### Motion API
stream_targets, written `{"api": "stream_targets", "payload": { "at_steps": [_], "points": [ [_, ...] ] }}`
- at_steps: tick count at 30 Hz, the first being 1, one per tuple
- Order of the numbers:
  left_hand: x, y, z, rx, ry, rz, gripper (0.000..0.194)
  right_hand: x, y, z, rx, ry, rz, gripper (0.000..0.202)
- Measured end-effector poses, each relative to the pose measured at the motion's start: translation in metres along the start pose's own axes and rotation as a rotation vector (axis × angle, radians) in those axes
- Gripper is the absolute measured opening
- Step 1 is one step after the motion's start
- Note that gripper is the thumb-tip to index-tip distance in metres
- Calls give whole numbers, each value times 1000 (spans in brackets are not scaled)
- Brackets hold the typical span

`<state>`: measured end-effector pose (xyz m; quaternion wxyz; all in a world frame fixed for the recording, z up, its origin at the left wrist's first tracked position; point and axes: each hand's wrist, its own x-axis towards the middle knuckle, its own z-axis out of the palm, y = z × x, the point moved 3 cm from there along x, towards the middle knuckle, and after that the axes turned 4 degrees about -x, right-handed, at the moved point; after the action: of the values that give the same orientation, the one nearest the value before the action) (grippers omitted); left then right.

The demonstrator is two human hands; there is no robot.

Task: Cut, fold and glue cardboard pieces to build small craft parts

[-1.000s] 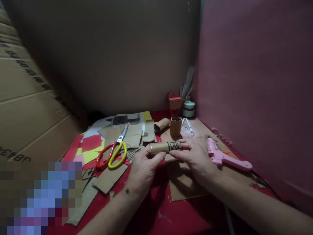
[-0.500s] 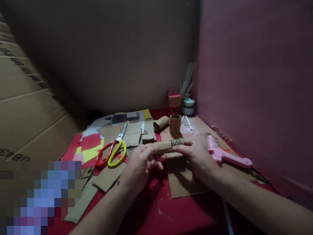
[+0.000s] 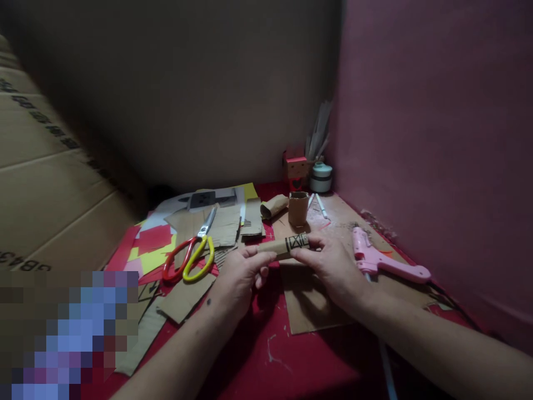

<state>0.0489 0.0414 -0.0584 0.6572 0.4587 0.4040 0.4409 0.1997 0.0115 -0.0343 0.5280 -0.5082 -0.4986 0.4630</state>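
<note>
A narrow folded cardboard strip (image 3: 280,246) with black printed marks hangs over the work surface, spanning both hands. Its left end is pinched by my left hand (image 3: 244,273). Thumb and fingers of my right hand (image 3: 331,266) grip the printed right end. Below them a flat cardboard sheet (image 3: 312,311) lies on the red cloth (image 3: 266,355). Just behind the strip an open cardboard tube (image 3: 298,210) stands upright, and a rolled cardboard piece (image 3: 275,207) lies to its left.
Red-and-yellow-handled scissors (image 3: 200,244) rest on cardboard scraps at the left, near red paper (image 3: 154,239). A pink glue gun (image 3: 387,264) lies right of my right hand. At the back are a small cardboard figure (image 3: 295,169) and a pale green jar (image 3: 320,179).
The strip has shifted slightly left and its left end is lower. My left thumb now lies flatter along it, and the fingers below have curled in.
</note>
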Motion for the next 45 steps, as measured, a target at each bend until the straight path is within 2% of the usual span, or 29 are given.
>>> {"api": "stream_targets", "payload": {
  "at_steps": [3,8,11,15,19,24,28,36,41,45],
  "points": [
    [-1,1,2,51,56,10,12,2,6,3,107,-64,26,5],
    [-3,-1,5,130,102,41,12,8,23,5,174,-150,162,9],
    [-3,0,5,113,38,8,14,11,25,3,188,-126,162,6],
    [-6,8,5,-90,-72,-65,21,12,22,-1,196,-59,169,6],
    [-7,10,4,-136,-29,-128,20,13,21,-4,189,-29,171,10],
    [-5,5,3,-110,-55,-128,14,14,24,-5,205,-20,156,11],
    [-4,3,2,-62,-70,-113,11,14,24,-7,194,-20,136,14],
    [-5,6,3,75,-13,-30,11,14,27,-7,175,-25,96,19],
    [-9,11,6,114,50,-37,10,14,26,-7,203,-33,105,18],
    [-9,13,6,155,56,-28,9,15,28,-7,220,-53,137,16]
  ]
}}
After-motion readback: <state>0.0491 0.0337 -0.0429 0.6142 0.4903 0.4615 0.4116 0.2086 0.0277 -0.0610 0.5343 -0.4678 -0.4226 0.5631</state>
